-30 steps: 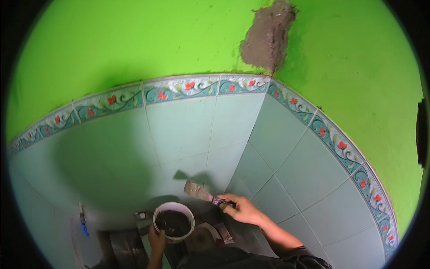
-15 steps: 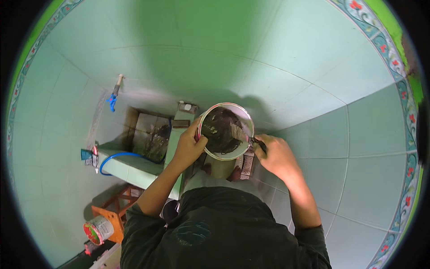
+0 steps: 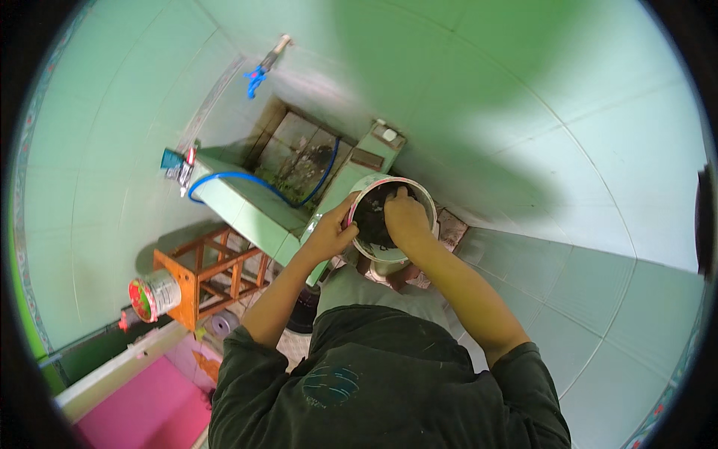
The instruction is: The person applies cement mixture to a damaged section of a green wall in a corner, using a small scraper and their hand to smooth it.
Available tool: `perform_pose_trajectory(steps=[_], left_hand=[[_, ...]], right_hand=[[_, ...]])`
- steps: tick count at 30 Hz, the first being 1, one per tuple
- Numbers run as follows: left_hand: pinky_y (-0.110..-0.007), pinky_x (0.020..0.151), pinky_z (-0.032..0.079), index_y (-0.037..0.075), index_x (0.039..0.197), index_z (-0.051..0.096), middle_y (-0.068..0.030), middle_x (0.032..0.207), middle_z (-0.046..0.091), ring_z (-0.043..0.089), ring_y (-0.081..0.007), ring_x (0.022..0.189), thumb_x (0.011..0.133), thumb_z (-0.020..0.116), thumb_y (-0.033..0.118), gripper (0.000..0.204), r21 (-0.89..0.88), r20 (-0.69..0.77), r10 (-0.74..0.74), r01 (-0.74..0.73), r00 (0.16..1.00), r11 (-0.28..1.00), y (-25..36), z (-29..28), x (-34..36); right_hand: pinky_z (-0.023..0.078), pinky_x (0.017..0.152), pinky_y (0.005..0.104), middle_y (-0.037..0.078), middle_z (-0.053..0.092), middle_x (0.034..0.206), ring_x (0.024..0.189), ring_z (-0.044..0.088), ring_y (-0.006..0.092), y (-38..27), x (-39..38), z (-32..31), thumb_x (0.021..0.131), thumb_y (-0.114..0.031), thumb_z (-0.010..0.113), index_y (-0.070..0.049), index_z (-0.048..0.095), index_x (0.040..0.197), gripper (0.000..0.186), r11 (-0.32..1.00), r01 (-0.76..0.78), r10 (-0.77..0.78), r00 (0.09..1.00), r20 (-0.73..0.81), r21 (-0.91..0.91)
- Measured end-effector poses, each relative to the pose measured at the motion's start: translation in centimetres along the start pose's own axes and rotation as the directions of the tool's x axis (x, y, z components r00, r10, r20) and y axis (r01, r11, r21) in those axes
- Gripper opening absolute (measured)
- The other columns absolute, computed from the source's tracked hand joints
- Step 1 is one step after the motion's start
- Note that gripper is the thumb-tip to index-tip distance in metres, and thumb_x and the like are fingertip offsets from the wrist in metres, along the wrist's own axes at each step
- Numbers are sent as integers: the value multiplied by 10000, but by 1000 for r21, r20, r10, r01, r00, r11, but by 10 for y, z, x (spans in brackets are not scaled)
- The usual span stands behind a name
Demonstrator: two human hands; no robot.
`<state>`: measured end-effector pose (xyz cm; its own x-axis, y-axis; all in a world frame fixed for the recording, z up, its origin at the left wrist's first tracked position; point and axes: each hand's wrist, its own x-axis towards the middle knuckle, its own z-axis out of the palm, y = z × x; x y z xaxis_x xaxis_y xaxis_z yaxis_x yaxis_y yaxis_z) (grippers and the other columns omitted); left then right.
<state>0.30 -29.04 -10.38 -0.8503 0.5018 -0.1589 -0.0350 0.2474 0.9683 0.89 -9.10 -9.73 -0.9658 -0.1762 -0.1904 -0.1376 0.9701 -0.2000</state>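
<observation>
A white bucket (image 3: 431, 209) hangs in front of my body, with dark grey wet mortar (image 3: 369, 218) inside it. My left hand (image 3: 331, 233) is closed on the bucket's left rim, thumb on the near side. Down inside the bucket is my right hand (image 3: 407, 218), fingers curled. The dark-handled putty knife it gripped in the earlier picture is mostly hidden by the hand and bucket wall now.
Left of me stands an orange wooden stool (image 3: 191, 288) with a paint-smeared pot (image 3: 153, 295) on it. A blue hose (image 3: 250, 179) crosses the low tiled wall (image 3: 243, 217). A blue tap (image 3: 256, 77) juts from the wall. A pink basin (image 3: 146, 404) sits lower left.
My right hand has gone from outside the bucket's right rim down into it. My view has turned, bringing more of the stool and the pink basin in. The left hand keeps its hold.
</observation>
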Motion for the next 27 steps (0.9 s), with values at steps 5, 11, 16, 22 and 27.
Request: perform_pose_trajectory(steps=[5, 11, 16, 22, 27], left_hand=[[-254, 662, 449, 30, 1458, 410, -76, 1032, 614, 509, -112, 691, 835, 523, 12, 634, -33, -42, -139, 137, 989, 990, -34, -30, -24], [-251, 642, 465, 38, 1491, 379, -53, 1046, 617, 530, -100, 672, 865, 533, 15, 645, -143, -199, -253, 228, 947, 963, -72, -45, -46], [-243, 621, 480, 62, 1508, 355, -26, 1026, 609, 522, -72, 668, 895, 509, 12, 635, -276, -242, -270, 201, 932, 940, -104, -58, -51], [-247, 607, 476, 89, 1476, 404, -11, 896, 578, 525, -72, 680, 924, 529, 42, 568, -265, -310, -299, 221, 902, 939, -107, -63, -54], [-310, 695, 498, 52, 1418, 471, -79, 882, 599, 569, -143, 718, 950, 545, 101, 477, -137, -432, -265, 228, 862, 964, -117, -51, -58]], right_hand=[[580, 686, 364, 209, 591, 993, 871, 681, 319, -25, 18, 27, 820, -39, 605, 64, 643, 1006, 216, 956, 295, -295, 955, 25, 4], [578, 760, 425, 203, 563, 1129, 952, 655, 318, -61, 32, 16, 825, -42, 598, 60, 588, 1156, 346, 991, 130, -127, 950, 287, 9], [581, 660, 365, 172, 577, 1012, 886, 654, 288, -80, 54, 77, 867, -72, 584, 54, 630, 1015, 199, 969, 243, -239, 967, 86, -38], [586, 656, 358, 136, 605, 985, 880, 668, 267, -86, 49, 76, 848, -82, 604, 14, 668, 951, 155, 834, 551, -541, 826, 156, -25], [591, 709, 360, 151, 645, 977, 872, 715, 274, -94, 62, 50, 832, -87, 614, -15, 706, 924, 149, 971, 188, -147, 956, 256, -147]])
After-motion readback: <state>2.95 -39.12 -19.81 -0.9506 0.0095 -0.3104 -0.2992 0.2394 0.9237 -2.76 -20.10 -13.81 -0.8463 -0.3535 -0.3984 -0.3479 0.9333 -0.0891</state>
